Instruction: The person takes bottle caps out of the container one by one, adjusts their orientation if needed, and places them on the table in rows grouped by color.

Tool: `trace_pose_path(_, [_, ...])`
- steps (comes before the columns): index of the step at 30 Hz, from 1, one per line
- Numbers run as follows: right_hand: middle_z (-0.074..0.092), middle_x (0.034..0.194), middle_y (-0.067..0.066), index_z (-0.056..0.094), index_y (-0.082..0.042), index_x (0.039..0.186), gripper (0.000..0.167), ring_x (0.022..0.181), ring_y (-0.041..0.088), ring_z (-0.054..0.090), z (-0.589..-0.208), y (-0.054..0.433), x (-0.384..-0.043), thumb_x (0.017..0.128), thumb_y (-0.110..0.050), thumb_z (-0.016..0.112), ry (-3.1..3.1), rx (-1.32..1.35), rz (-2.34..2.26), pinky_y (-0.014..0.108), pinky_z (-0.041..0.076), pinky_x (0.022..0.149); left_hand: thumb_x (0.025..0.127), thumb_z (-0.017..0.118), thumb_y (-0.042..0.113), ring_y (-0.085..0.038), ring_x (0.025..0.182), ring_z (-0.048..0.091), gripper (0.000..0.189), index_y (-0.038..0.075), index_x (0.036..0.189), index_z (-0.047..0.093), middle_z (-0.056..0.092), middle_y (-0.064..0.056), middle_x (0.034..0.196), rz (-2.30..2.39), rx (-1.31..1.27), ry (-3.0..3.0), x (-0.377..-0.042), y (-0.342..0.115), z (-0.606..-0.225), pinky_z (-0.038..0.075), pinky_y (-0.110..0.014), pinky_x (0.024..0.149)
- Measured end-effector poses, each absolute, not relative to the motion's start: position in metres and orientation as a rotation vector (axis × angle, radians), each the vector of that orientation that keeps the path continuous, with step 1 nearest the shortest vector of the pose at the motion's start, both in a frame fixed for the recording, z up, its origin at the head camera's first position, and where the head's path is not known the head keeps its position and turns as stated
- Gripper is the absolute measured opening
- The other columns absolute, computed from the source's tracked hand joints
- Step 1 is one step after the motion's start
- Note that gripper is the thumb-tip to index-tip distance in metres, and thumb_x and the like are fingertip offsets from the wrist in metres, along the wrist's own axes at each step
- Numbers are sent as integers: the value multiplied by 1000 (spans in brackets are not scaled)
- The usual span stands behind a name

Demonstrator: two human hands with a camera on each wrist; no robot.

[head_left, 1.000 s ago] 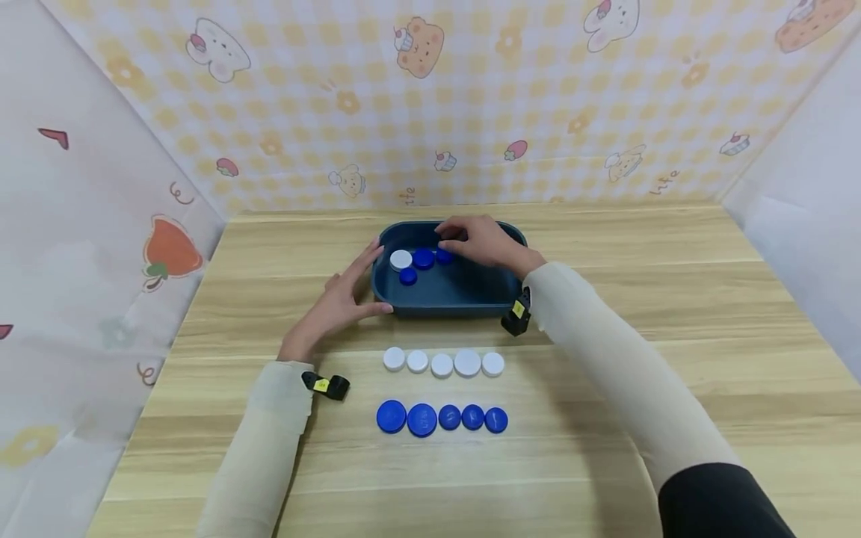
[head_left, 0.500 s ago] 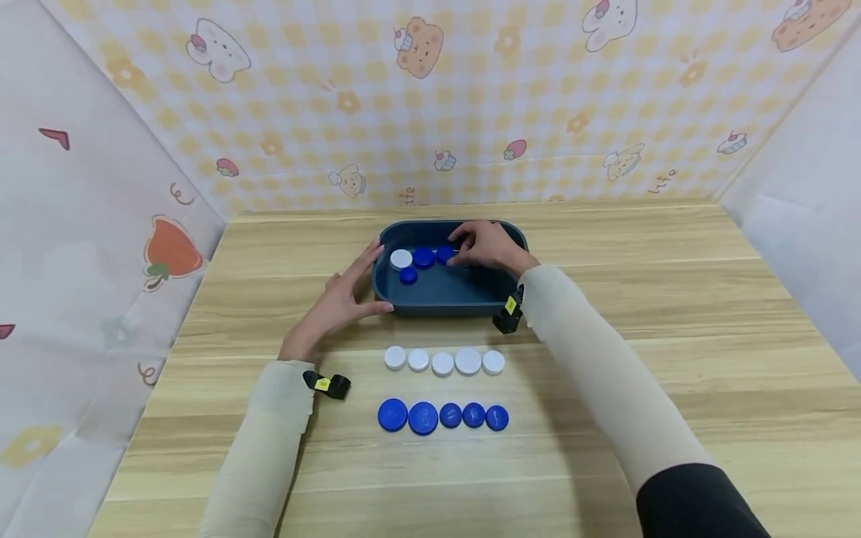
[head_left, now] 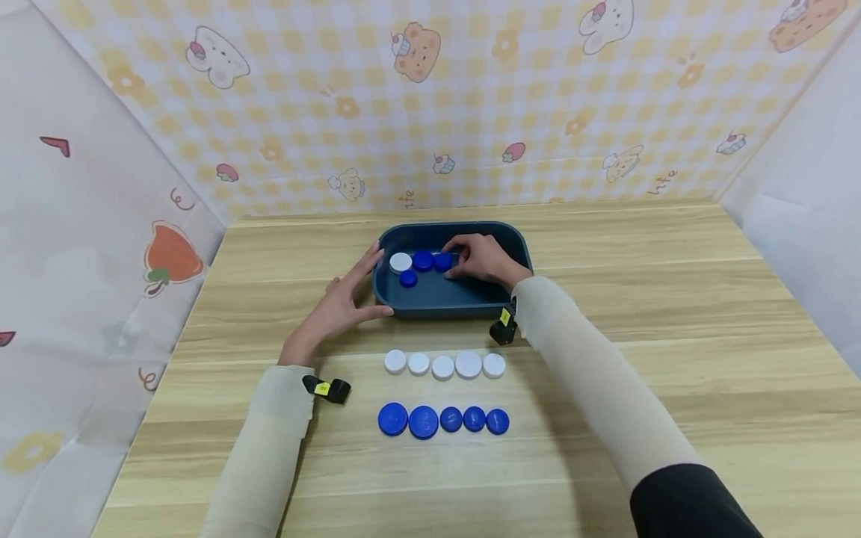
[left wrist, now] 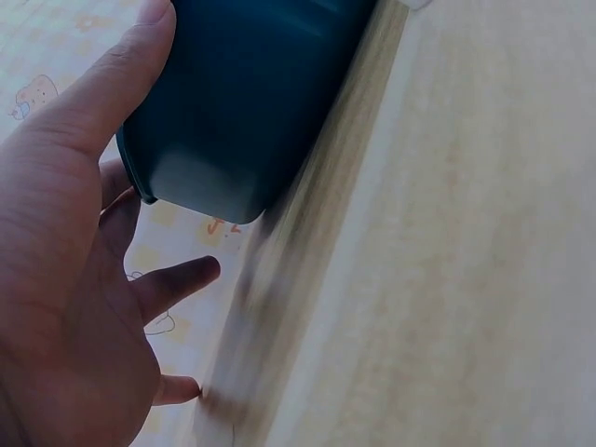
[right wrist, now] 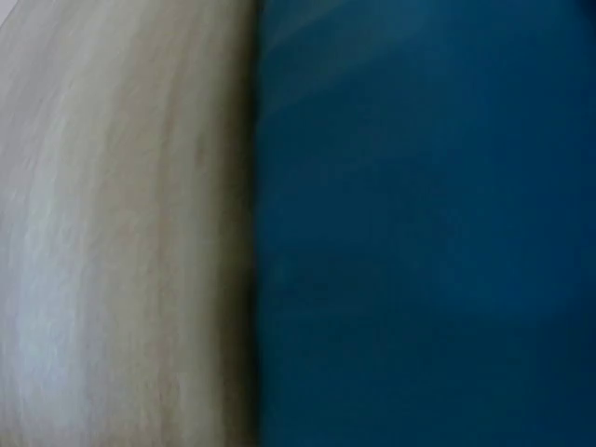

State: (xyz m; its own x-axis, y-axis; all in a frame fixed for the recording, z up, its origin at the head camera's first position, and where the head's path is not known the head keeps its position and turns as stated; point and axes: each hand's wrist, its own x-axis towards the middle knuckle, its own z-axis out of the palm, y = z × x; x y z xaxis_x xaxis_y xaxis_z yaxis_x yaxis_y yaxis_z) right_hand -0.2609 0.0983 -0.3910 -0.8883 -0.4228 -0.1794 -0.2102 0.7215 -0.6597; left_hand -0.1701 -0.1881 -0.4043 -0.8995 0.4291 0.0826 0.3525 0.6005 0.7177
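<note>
A dark blue oval-cornered tray point(head_left: 464, 312) stands on the wooden table. My left hand point(head_left: 336, 302) holds its left end, thumb at the front corner and fingers spread along the side. In the left wrist view my left thumb point(left wrist: 126, 70) lies against the tray wall point(left wrist: 242, 102), with two fingers extended free below. Inside the tray, my right hand point(head_left: 483, 260) pinches a small blue bottle cap point(head_left: 442, 261) between thumb and forefinger. Just left of it sit a larger blue cap point(head_left: 422, 261), a white cap point(head_left: 400, 262) and a small blue cap point(head_left: 408, 279).
In front of the tray, several white caps point(head_left: 442, 367) form a row across the table point(head_left: 605, 418). Several blue caps point(head_left: 423, 422) make a second row nearer me. A patterned cloth wall point(head_left: 471, 90) rises behind. The right wrist view is mostly filled by the blurred tray point(right wrist: 419, 233).
My right hand has come down and closer around the small blue cap, which shifted slightly toward me and left. The left hand stays at the tray's end.
</note>
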Motion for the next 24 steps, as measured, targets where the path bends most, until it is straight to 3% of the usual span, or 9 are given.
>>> trace_pose_path(7, [58,92,6,65,-17,115,44,85,23,52,-391,94,-259,78,-33,80,2632,-564,-922,33,41,76,82,73,43,-22,144,13,93,30,154,15,1,18,157,1188,666,2726,-170,-189,-405,-2,-65,105])
trace_pose_path(16, [57,86,5,66,-19,116,43,82,21,51,-395,90,-260,78,-31,81,2557,-593,-956,31,38,73,81,72,47,-21,143,14,93,35,153,15,1,21,156,1173,619,2732,-169,-190,-403,-1,-64,106])
trace_pose_path(24, [58,101,4,68,-17,111,40,94,21,50,-393,92,-260,77,-32,81,2559,-594,-943,34,40,84,80,73,48,-20,143,14,93,34,153,16,2,23,156,1186,601,2725,-169,-188,-404,-1,-63,107])
